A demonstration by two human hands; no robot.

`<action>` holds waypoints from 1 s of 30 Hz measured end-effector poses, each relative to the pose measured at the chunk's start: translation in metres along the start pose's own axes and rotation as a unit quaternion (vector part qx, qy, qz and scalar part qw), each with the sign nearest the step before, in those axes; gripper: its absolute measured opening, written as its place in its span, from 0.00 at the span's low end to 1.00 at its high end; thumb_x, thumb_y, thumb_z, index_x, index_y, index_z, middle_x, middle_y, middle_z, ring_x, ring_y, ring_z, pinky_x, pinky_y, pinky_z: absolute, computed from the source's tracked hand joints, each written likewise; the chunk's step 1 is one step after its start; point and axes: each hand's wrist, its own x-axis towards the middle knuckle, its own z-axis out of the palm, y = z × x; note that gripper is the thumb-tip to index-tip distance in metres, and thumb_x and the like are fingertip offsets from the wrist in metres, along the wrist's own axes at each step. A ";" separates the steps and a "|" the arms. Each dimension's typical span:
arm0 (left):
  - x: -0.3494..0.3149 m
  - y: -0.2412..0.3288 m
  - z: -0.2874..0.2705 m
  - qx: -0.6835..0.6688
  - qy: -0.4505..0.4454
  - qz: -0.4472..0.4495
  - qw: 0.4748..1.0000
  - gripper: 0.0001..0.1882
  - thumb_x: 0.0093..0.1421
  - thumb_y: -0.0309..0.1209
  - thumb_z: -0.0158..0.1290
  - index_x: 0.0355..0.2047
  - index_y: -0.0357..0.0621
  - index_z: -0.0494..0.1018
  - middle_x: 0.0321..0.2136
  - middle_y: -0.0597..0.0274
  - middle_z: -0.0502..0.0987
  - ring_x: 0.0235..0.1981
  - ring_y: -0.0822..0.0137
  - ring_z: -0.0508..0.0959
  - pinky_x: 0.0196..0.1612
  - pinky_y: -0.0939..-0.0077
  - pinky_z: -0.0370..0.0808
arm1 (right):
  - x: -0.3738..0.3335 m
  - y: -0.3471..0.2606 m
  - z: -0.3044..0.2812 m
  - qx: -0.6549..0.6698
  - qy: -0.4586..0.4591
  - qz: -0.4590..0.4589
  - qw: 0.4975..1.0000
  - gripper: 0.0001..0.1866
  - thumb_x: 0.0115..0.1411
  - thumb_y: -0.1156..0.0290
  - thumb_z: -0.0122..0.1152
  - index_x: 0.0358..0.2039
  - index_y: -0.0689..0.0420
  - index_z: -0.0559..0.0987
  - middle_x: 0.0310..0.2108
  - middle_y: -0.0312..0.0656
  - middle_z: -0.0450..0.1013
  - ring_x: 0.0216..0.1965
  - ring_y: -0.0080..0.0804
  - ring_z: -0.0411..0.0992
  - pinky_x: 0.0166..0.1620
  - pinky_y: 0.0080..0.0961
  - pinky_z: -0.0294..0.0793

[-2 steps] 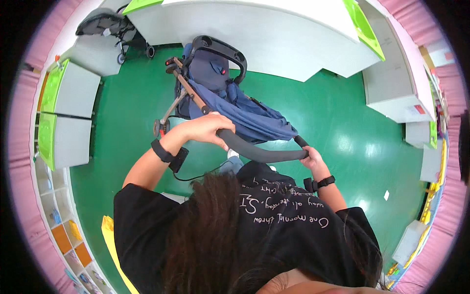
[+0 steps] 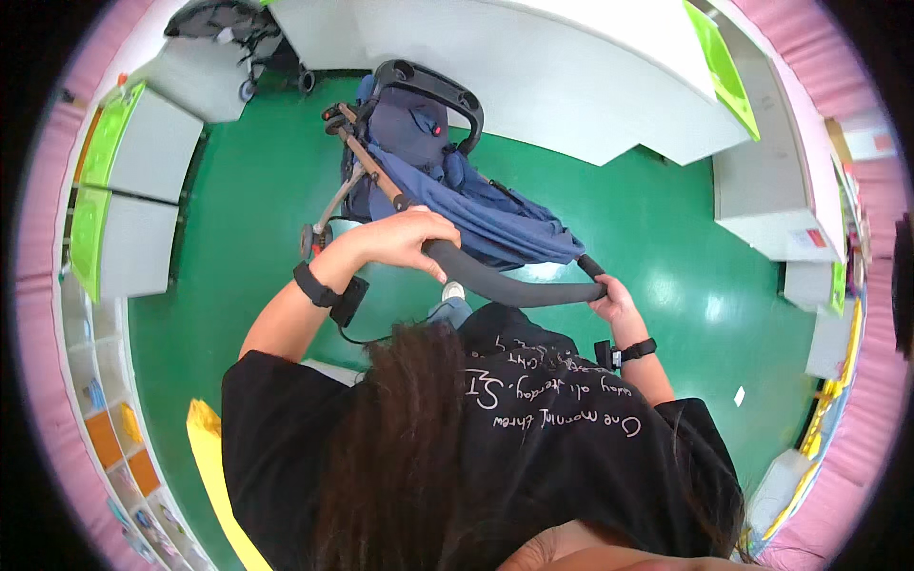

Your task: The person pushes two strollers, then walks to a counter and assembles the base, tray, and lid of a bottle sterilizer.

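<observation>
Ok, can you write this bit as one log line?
left hand: gripping handle, left end | right hand: gripping same handle, right end | ahead: blue stroller | underfoot: green floor

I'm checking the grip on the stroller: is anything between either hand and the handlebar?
Nothing visible: the left hand and right hand both touch the handlebar directly, near its two ends. The straps sit back at the wrists, clear of it.

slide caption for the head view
Left hand and right hand grip the handle of a blue stroller on a green floor.
</observation>
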 end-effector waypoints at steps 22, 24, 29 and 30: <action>-0.005 0.039 0.227 -0.017 0.487 -0.177 0.855 0.26 0.32 0.32 0.65 0.35 0.43 0.73 0.40 0.62 0.69 0.47 0.60 0.67 0.53 0.65 0.61 | 0.067 -0.118 0.022 -0.102 -0.263 -0.014 0.959 0.17 0.60 0.67 0.44 0.47 0.64 0.62 0.39 0.49 0.66 0.39 0.40 0.68 0.47 0.40 0.69; -0.007 0.043 0.248 -0.010 0.522 -0.221 0.823 0.29 0.32 0.34 0.66 0.39 0.45 0.73 0.48 0.61 0.65 0.56 0.58 0.60 0.59 0.63 0.56 | 0.048 -0.117 0.026 -0.148 -0.311 -0.011 0.939 0.18 0.60 0.67 0.44 0.47 0.64 0.61 0.39 0.50 0.66 0.41 0.42 0.68 0.49 0.42 0.68; -0.007 0.063 0.293 -0.008 0.602 -0.298 0.741 0.34 0.37 0.40 0.64 0.49 0.50 0.70 0.54 0.60 0.61 0.58 0.58 0.59 0.60 0.62 0.54 | 0.032 -0.128 0.019 -0.252 -0.371 -0.020 0.894 0.19 0.61 0.68 0.44 0.47 0.69 0.59 0.41 0.56 0.65 0.44 0.50 0.69 0.51 0.46 0.68; -0.007 0.061 0.306 -0.041 0.647 -0.284 0.706 0.34 0.39 0.40 0.63 0.50 0.50 0.70 0.54 0.60 0.61 0.58 0.59 0.59 0.60 0.63 0.55 | 0.027 -0.128 0.023 -0.266 -0.359 -0.025 0.894 0.16 0.61 0.69 0.45 0.44 0.69 0.61 0.40 0.57 0.66 0.41 0.49 0.71 0.47 0.44 0.72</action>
